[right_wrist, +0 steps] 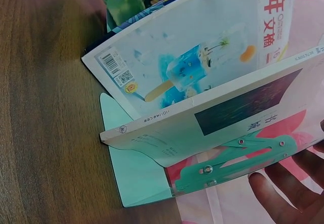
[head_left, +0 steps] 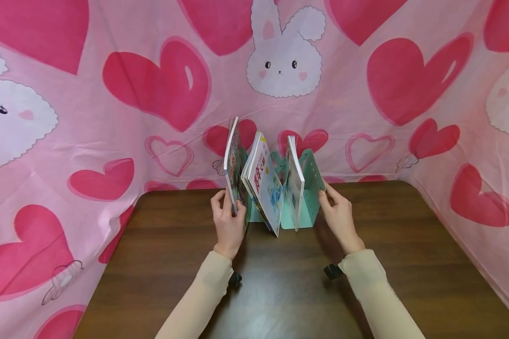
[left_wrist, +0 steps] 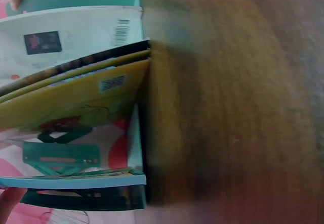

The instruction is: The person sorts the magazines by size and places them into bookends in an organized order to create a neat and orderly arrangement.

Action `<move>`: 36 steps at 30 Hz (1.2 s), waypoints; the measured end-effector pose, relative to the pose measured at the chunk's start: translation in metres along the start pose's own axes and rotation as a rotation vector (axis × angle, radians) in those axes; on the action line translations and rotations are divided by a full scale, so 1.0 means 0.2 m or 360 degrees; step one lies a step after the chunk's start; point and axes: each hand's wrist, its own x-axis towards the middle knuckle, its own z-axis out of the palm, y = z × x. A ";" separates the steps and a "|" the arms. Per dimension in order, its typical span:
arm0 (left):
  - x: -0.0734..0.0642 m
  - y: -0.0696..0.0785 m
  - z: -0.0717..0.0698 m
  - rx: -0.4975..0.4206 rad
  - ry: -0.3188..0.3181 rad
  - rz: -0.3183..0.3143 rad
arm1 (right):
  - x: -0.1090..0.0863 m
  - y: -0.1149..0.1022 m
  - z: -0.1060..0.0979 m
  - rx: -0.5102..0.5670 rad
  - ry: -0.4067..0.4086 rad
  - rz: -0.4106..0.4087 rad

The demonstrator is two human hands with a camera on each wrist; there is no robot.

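A mint-green metal expandable book stand [head_left: 312,200] with perforated end panels and a folding link frame [right_wrist: 238,158] stands on the table. My left hand [head_left: 229,219] grips an upright book [head_left: 234,165] at the left end, thumb on its right face. At the opposite end, my right hand [head_left: 339,212] pinches the stand's right end panel [head_left: 313,172]. Between them, several magazines [head_left: 265,181] lean together; the front cover shows a blue ice pop. Farther right, a white-covered magazine [right_wrist: 223,113] leans near the right panel. In the left wrist view, only a fingertip of my left hand [left_wrist: 7,204] shows.
The dark brown wooden table [head_left: 275,292] extends in front of the stand and to both sides. Pink cloth [head_left: 220,103] with hearts and rabbits hangs behind and along both sides. A black wrist strap device [head_left: 332,271] sits at each sleeve cuff.
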 end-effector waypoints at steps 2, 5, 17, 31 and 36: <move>-0.01 -0.01 0.01 0.0015 0.0012 0.0005 | 0.00 0.00 0.00 0.0003 -0.0002 -0.0006; -0.02 -0.03 0.02 0.0033 0.0039 0.0023 | 0.00 0.00 0.00 0.0007 0.0004 -0.0003; -0.05 -0.04 0.01 0.0139 0.0094 -0.0059 | 0.01 0.00 0.00 0.0012 0.0016 -0.0001; -0.04 -0.02 -0.05 -0.0077 -0.0071 -0.0380 | 0.00 0.01 0.01 0.0020 0.0011 -0.0011; -0.02 0.02 -0.08 -0.0167 -0.0053 -0.0408 | 0.00 0.00 0.01 0.0018 0.0023 -0.0006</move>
